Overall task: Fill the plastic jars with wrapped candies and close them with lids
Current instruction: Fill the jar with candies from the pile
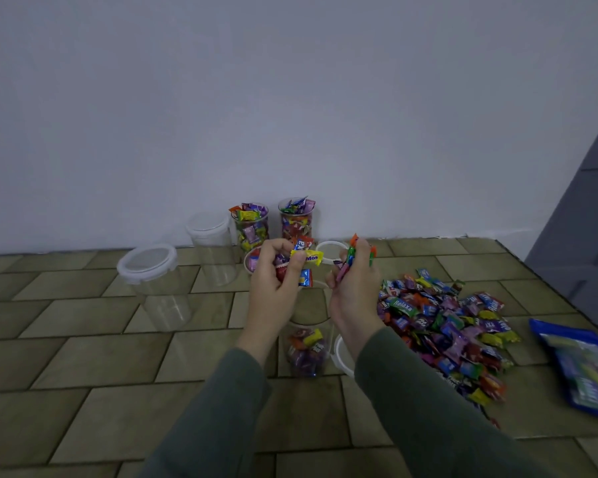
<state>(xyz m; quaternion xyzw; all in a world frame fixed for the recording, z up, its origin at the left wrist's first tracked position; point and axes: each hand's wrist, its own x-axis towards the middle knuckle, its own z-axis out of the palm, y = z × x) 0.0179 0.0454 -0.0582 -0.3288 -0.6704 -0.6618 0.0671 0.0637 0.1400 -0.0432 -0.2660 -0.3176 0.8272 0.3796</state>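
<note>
While the part-filled jar (306, 350) stood on the floor at six o'clock of my hands, my left hand (275, 281) pinched a yellow candy (307, 257) among others, and my right hand (354, 288) clutched several; the candy heap (456, 326) lay at three o'clock.

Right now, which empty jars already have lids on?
The two clear empty jars on the left: the near one and the one behind it. The other jars hold candies and stand open.
</note>
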